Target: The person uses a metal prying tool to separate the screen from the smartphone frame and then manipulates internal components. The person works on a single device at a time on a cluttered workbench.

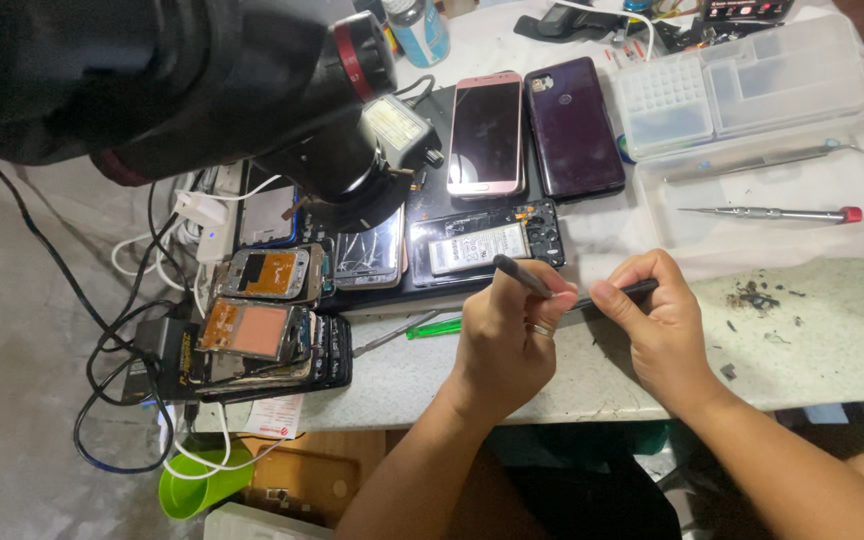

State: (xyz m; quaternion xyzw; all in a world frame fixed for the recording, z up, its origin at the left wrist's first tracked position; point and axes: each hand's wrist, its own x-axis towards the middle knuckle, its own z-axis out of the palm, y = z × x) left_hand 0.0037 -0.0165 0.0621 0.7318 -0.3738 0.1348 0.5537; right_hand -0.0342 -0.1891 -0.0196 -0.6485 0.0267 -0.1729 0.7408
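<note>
Black, slim tool (pixel 552 290) lies nearly level, its long axis running left-right just below the opened phone (pixel 485 243), tip toward it. Left hand (pixel 508 338) and right hand (pixel 654 322) both pinch it with closed fingers above the counter (pixel 832 340).

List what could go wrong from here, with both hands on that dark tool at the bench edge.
The dark tool, pinched by the left hand and right hand, points toward the opened phone; a slip might gouge its battery. The green screwdriver lies beside the left wrist and could get knocked off the bench.
</note>
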